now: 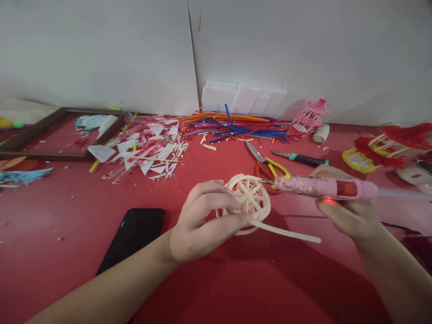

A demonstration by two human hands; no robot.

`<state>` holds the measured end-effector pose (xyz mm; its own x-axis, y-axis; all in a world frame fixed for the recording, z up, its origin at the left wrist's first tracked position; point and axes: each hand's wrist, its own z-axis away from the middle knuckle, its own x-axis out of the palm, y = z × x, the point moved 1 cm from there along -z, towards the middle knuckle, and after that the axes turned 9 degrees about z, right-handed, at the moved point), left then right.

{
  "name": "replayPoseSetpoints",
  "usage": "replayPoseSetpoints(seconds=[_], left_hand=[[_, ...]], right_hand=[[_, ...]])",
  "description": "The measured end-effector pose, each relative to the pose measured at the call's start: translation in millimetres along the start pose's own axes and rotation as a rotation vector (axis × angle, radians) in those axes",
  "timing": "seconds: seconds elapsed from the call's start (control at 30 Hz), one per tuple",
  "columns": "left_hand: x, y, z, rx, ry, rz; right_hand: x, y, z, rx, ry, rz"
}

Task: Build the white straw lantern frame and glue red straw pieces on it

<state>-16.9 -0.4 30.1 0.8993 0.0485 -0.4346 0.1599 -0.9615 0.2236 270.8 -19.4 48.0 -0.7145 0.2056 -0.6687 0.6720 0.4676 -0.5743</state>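
Observation:
My left hand [209, 220] is closed on a round, cream-coloured openwork piece [253, 198] made of thin sticks that cross one another. One long cream stick [290, 232] juts out from its lower edge to the right, near my thumb tip. In my right hand [351, 216] is a pink hot glue gun [324, 186], pointing left, with a red light glowing on its underside. Its metal nozzle reaches the upper right rim of the openwork piece; whether it touches is unclear. A clear glue stick [401, 194] extends from the gun's back end.
Behind the gun lie yellow-and-red-handled scissors [266, 162] and a black-and-teal craft knife [303, 158]. Coloured sticks [232, 126] and white scraps [151, 148] line the back. A black phone [135, 236] rests by my left forearm. Red and pink tiered models [381, 148] stand right; a brown frame [43, 156] lies left.

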Motion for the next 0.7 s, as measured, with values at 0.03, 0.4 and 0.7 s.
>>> replayPoseSetpoints(seconds=[0.03,0.4,0.7], left_hand=[[0.1,-0.1,-0.1,0.009,0.004,0.006],[0.7,-2.4,6.7,-0.012,0.004,0.01],[1.9,-3.9,4.5,-0.03,0.019,0.034]], right_hand=[[-1.5,-0.9,-0.5,-0.036,-0.003,0.027],[-64.1,53.4,29.0,-0.115,-0.273,0.567],[-69.4,119.0,76.2,0.133,-0.43,0.738]])
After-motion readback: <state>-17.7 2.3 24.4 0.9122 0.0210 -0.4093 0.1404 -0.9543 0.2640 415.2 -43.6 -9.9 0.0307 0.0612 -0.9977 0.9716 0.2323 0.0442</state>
